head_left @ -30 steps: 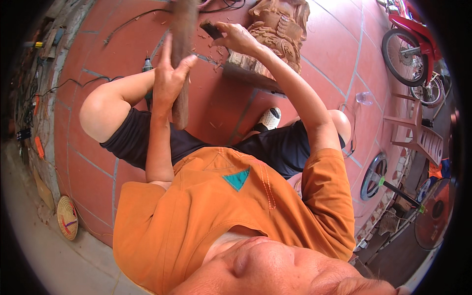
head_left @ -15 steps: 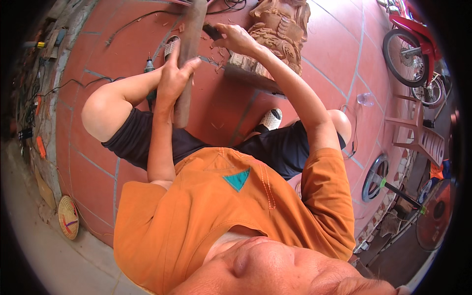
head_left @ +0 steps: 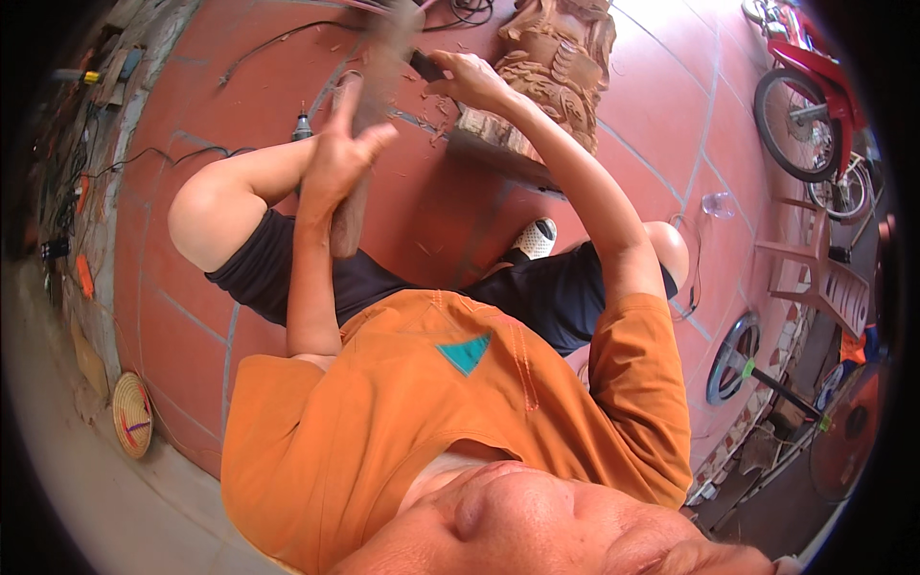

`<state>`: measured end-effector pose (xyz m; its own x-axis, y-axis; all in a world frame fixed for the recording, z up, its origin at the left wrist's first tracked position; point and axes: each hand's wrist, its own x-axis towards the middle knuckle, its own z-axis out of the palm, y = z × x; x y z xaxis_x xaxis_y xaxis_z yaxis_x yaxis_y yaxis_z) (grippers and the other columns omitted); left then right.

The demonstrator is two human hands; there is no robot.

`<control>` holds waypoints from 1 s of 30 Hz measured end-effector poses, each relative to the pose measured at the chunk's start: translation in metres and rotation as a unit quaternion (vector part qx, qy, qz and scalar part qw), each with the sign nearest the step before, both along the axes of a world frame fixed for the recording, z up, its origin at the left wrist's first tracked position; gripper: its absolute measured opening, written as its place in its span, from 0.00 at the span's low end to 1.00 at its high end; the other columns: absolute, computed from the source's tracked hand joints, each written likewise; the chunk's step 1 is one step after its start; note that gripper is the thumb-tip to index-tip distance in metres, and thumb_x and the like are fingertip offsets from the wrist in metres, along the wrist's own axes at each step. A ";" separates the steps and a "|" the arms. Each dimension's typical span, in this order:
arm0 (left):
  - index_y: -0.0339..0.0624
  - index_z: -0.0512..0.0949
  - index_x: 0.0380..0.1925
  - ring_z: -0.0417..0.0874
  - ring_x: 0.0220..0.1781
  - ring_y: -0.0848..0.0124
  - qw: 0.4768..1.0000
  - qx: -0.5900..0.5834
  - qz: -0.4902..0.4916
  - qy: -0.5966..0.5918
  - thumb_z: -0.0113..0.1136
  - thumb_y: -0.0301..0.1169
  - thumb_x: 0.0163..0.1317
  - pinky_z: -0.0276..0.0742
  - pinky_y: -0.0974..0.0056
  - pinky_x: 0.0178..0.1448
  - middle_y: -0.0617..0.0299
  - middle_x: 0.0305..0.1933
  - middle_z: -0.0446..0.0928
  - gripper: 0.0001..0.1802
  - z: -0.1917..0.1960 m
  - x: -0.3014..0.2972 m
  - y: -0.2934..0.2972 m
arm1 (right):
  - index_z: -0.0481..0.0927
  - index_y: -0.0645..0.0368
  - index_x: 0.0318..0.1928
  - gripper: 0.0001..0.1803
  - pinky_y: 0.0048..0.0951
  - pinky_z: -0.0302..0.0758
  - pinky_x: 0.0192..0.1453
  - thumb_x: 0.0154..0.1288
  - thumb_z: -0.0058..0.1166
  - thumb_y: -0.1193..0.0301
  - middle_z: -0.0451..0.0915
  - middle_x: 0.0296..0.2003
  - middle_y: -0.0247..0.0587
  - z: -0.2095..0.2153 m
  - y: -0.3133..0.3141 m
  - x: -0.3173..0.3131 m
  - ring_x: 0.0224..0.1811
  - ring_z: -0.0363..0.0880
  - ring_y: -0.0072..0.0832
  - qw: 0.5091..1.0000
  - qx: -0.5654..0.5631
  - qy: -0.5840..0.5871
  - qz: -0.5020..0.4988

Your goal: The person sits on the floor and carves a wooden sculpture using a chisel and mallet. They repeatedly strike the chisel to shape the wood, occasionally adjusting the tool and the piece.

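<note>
A long brown wooden club [head_left: 353, 216] runs upright in front of my left knee, its upper end smeared by motion. My left hand [head_left: 335, 163] is closed around it, with the thumb sticking out to the right. At the far middle, my right hand [head_left: 471, 79] pinches a short dark tool [head_left: 425, 66], whose exact kind I cannot make out. It is just left of a carved wooden sculpture [head_left: 556, 72] lying on the floor. The sculpture's rough, pale base end [head_left: 498, 132] faces me, below my right wrist.
A power tool [head_left: 303, 129] stands by my left knee, with wood chips and cables [head_left: 287, 27] beyond. To the right are a clear plastic cup [head_left: 716, 204], a red motorbike [head_left: 800, 115], a plastic chair [head_left: 815, 273] and a wheel-shaped stand [head_left: 736, 356]. A woven hat [head_left: 132, 414] lies at left.
The club's upper end has swung slightly to the right and is now blurred. My right hand stays by the sculpture with the dark tool. The whole view has shifted a little.
</note>
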<state>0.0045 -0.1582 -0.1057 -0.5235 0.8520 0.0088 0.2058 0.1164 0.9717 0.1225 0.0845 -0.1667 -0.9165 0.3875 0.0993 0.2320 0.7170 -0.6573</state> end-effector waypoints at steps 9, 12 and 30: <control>0.35 0.53 0.78 0.75 0.21 0.78 0.981 0.128 0.056 -0.133 0.65 0.28 0.65 0.73 0.72 0.26 0.62 0.34 0.80 0.45 0.045 0.004 -0.003 | 0.80 0.60 0.55 0.28 0.47 0.78 0.49 0.58 0.69 0.58 0.85 0.40 0.56 0.001 -0.001 0.003 0.45 0.84 0.53 1.000 0.009 0.016 -0.006; 0.34 0.56 0.76 0.76 0.22 0.76 0.989 0.105 0.098 -0.040 0.66 0.30 0.65 0.74 0.68 0.27 0.61 0.35 0.81 0.43 0.041 0.000 0.002 | 0.79 0.59 0.56 0.29 0.47 0.78 0.50 0.57 0.69 0.58 0.85 0.39 0.55 -0.001 -0.001 -0.003 0.45 0.85 0.52 1.000 0.004 0.004 -0.003; 0.40 0.56 0.77 0.76 0.19 0.79 0.992 -0.067 -0.020 -0.102 0.69 0.32 0.64 0.73 0.73 0.23 0.65 0.25 0.76 0.45 0.030 -0.026 0.011 | 0.80 0.57 0.53 0.24 0.48 0.79 0.49 0.59 0.69 0.60 0.86 0.37 0.52 -0.003 0.002 -0.007 0.44 0.86 0.49 0.998 -0.041 -0.043 -0.001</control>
